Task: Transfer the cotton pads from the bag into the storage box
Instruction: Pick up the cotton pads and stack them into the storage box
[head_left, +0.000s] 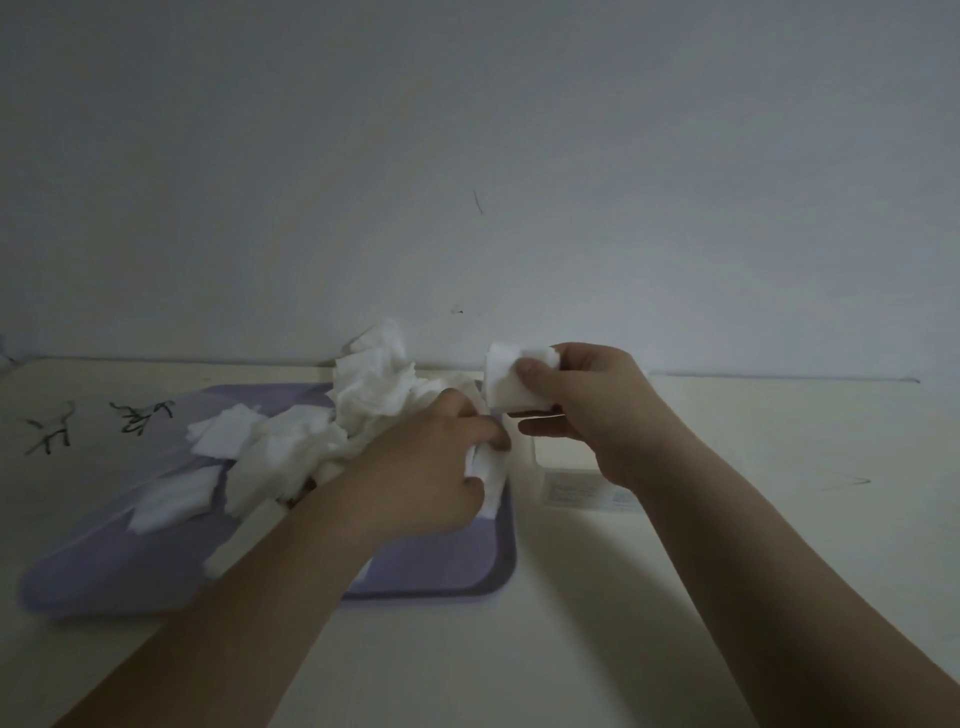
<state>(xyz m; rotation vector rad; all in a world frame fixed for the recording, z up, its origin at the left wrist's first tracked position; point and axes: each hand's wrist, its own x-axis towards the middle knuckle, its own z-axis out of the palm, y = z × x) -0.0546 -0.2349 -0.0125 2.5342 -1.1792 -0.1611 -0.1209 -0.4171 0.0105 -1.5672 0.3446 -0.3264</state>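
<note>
Worktop (727, 519) runs back to the wall (467, 156) at its far edge. Purple mat (130, 571) lies left-centre, its right edge approx mid-worktop. Heap of cotton pads (363, 395) sprawls over the mat's far half up to the worktop's far edge, w/ some loose toward the left. No bag that I can make out.

L hand (421, 467) is over the mat's right edge, fingers (483, 423) curled round a few pads. R hand (597, 415) is just right of it and higher, thumb and fingers pinching a small stack of pads (506, 387). Under it a pale labelled item (576, 488) sits on the worktop, poss. the storage box or its lid; can't tell.

Risks, as I judge: pads are light and cling, so extras may drag out w/ the L hand's grab and slip off the mat. R hand's stack may fan or shed one if the pinch slackens.

Room: bare surface to the worktop's right side and near edge. The far edge is tight vs the wall.
</note>
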